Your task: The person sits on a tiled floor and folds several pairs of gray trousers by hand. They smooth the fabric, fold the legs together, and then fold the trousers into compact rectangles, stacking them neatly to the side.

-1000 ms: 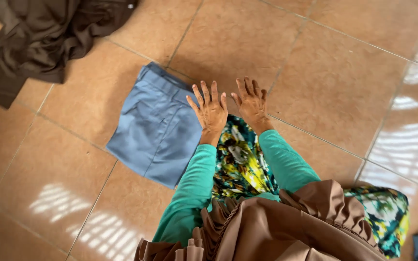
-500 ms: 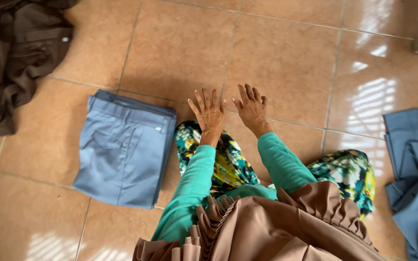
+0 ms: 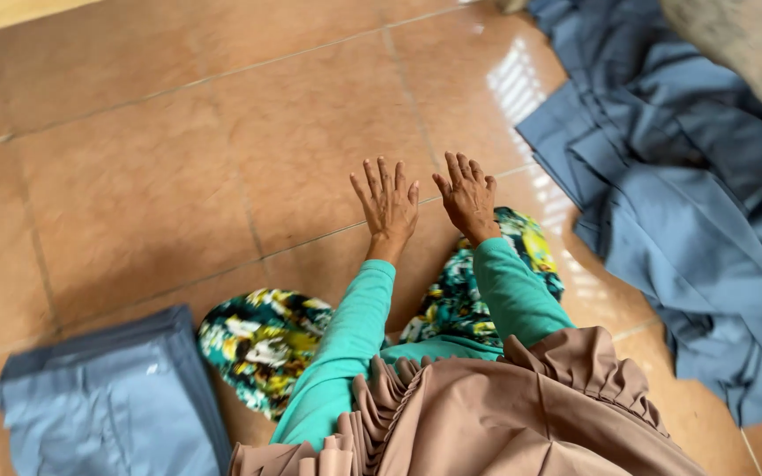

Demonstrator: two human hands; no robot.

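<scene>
Hands extended forward over the tiled floor, palms down, teal sleeves to the wrists. Left hand: fingers spread, released, grasping nothing. Right hand: fingers slightly curled, likewise unladen. Heap of blue cloth lay near, right of it, untouched. Folded blue garment sat lower left, well apart.

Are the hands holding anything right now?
No. The left hand and the right hand are both empty, fingers spread open over the tiled floor, touching no cloth.
</scene>
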